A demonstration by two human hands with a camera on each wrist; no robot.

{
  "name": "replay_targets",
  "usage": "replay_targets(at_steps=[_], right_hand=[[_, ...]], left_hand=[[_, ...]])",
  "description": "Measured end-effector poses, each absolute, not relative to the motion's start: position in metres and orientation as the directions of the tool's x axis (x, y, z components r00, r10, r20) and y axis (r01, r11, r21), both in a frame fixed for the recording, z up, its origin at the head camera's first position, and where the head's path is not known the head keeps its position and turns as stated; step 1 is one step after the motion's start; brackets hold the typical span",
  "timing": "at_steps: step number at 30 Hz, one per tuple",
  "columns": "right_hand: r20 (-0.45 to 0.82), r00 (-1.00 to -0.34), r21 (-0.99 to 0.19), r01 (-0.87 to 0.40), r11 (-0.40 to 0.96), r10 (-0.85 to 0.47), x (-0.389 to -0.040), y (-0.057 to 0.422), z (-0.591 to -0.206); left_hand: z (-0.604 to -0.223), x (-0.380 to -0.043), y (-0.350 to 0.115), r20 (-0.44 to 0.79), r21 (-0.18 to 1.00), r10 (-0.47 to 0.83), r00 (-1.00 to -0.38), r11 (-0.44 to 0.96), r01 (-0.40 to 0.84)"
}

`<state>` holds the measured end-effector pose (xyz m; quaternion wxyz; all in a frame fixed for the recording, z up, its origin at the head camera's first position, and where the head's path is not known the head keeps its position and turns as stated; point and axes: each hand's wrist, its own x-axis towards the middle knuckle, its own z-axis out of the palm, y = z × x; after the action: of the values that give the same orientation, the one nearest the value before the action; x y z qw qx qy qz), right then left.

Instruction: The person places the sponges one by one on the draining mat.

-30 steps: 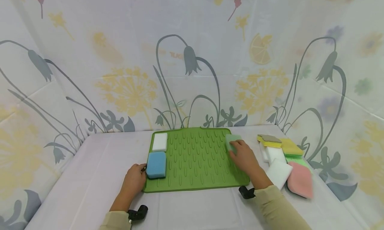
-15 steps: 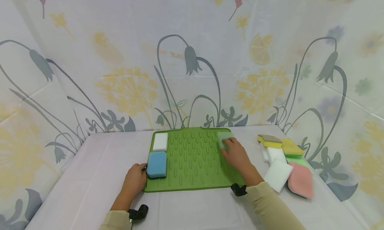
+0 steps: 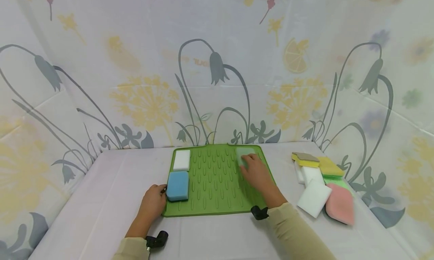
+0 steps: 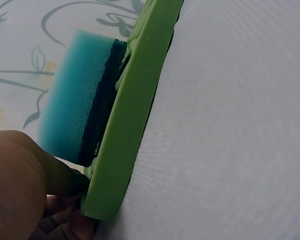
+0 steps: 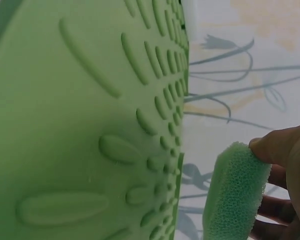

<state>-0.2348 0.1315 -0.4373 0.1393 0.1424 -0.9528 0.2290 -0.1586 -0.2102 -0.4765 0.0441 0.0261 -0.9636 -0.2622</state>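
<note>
My right hand [image 3: 255, 173] pinches a pale green sponge [image 5: 237, 195] by its edge, thumb on one side and fingers on the other. In the right wrist view the sponge stands up off the ribbed green mat [image 3: 217, 181]. My left hand [image 3: 152, 201] is at the mat's left edge; in the left wrist view its thumb and fingers [image 4: 72, 220] grip the rim near the front corner. Beside that hand, a blue sponge [image 3: 178, 185] with a dark scouring layer lies on the mat. Behind it lies a white sponge [image 3: 181, 160].
Right of the mat, a loose pile holds white sponges [image 3: 314, 198], a pink sponge [image 3: 340, 204], yellow sponges [image 3: 329, 165] and a green one [image 3: 340, 184]. A flower-printed curtain [image 3: 217, 83] stands behind the white-covered table [image 3: 217, 237].
My right hand has moved left with the pale green sponge, from the mat's right edge to farther in over it. The left hand stays in place.
</note>
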Motion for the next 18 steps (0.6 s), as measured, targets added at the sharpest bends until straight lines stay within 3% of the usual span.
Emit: replay_targets(at_steps=[18], right_hand=[[0.296, -0.931, -0.433, -0.329, 0.840, -0.212, -0.238, 0.098, -0.434]], left_hand=[[-0.477, -0.159, -0.210, 0.069, 0.511, -0.079, -0.995, 0.859, -0.033]])
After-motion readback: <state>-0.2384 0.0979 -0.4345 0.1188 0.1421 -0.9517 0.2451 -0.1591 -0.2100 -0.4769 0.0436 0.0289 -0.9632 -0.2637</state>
